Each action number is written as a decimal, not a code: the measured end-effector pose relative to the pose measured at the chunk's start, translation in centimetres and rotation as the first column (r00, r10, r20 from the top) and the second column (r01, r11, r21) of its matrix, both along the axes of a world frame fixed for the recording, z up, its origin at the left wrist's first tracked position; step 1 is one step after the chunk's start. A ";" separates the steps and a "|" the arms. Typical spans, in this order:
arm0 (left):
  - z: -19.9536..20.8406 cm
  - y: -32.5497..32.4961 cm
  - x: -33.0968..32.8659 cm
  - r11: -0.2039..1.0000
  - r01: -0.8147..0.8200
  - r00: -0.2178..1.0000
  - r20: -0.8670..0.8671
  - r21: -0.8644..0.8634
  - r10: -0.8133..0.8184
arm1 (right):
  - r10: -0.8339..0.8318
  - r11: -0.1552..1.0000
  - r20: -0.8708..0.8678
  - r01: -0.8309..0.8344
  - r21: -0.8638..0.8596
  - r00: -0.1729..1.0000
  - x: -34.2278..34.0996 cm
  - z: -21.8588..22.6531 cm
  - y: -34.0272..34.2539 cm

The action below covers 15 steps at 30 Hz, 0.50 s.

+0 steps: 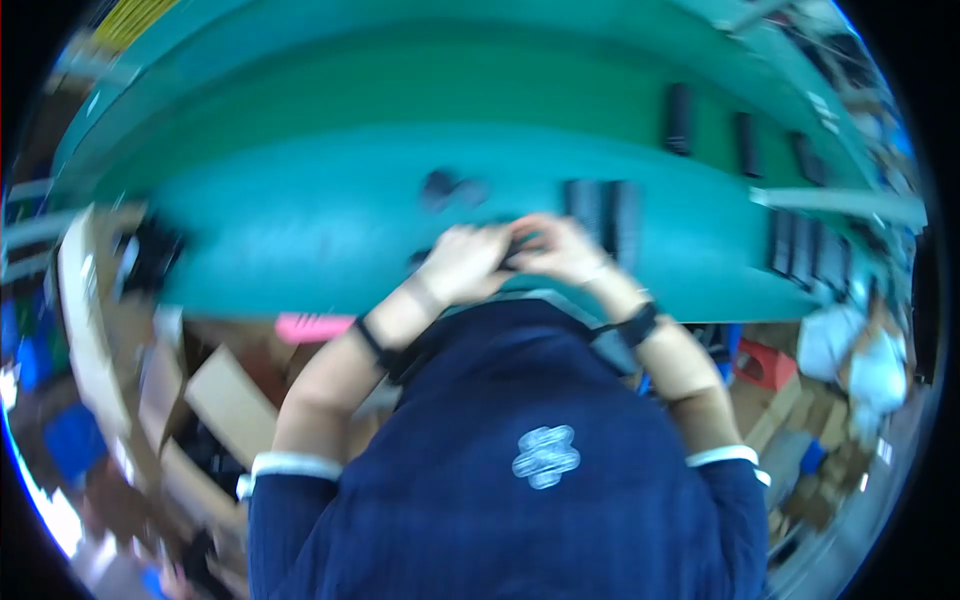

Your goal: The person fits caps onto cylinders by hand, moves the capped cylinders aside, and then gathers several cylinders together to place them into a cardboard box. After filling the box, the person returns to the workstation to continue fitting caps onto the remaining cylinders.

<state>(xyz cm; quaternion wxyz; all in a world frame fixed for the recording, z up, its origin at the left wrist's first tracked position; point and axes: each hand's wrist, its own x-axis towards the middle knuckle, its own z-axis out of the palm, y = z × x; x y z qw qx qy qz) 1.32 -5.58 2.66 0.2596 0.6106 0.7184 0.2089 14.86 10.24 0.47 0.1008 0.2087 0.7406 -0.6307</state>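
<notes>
Both my hands meet near the front edge of the green table (330, 230). My left hand (465, 264) is closed with its fingertips around a small dark piece (515, 254). From the other side my right hand (565, 250) pinches the same piece. Its kind is hidden by the fingers and blur. Just beyond the hands lies a round dark part (438, 188) with a greyish one (470, 194) beside it. Two long black ribbed bars (625, 215) lie side by side, close to my right hand. Partly behind my left wrist, another dark bit (420, 258) shows.
Several black bars (679, 120) are spread along the right of the table, with more beyond a pale rail (845, 204). At the left end stands a carton (85, 270) by black items (152, 252). A pink object (315, 327), a red bin (765, 363) and white bags (832, 345) sit below the table edge.
</notes>
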 end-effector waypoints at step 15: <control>2.1 1.7 2.4 0.990 -0.027 0.992 -0.129 -0.136 0.009 | -0.078 0.912 -0.212 0.156 0.380 0.974 -0.1 -1.0 -0.2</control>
